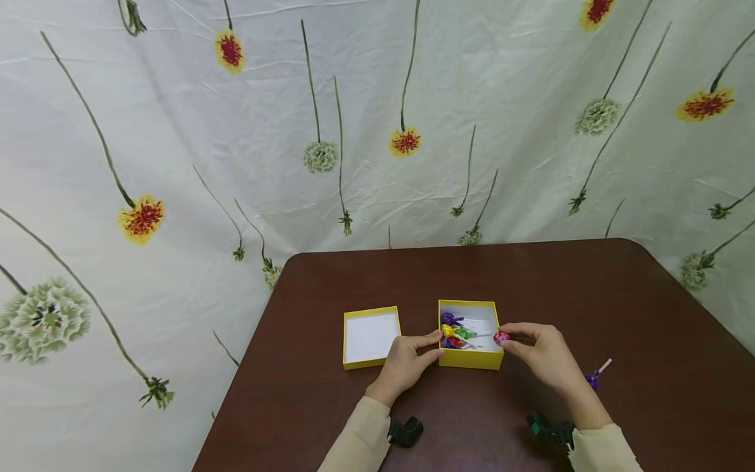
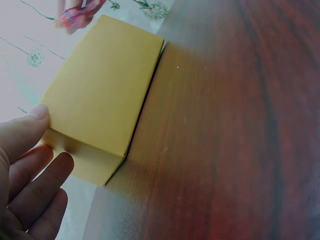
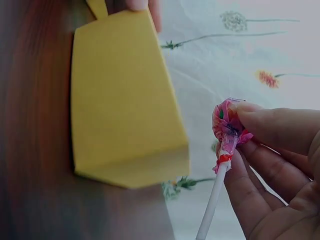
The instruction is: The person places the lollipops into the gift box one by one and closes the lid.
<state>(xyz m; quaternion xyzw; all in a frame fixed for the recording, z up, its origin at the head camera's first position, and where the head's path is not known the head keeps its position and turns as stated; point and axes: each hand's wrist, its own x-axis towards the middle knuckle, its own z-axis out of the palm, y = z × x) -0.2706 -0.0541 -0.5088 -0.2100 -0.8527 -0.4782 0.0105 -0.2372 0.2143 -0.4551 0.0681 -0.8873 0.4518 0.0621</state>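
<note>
My right hand (image 1: 547,354) pinches a pink-wrapped lollipop (image 3: 227,122) by its candy head at the right rim of a yellow box (image 1: 470,359). In the right wrist view its white stick points down. My left hand (image 1: 404,364) touches the box at its front left corner, thumb and fingertips against the side, fingers loosely extended. Inside the white-lined box, several wrapped lollipops lie toward the left: a purple one (image 1: 451,319), a yellow one (image 1: 448,330) and a green one (image 1: 464,334) among them, sticks pointing right.
A yellow-edged lid (image 1: 371,335) with a white inside lies left of the box. On the dark brown table (image 1: 472,432), a purple lollipop (image 1: 592,381) lies beside my right wrist. Behind the table hangs a flower-printed white cloth (image 1: 366,85).
</note>
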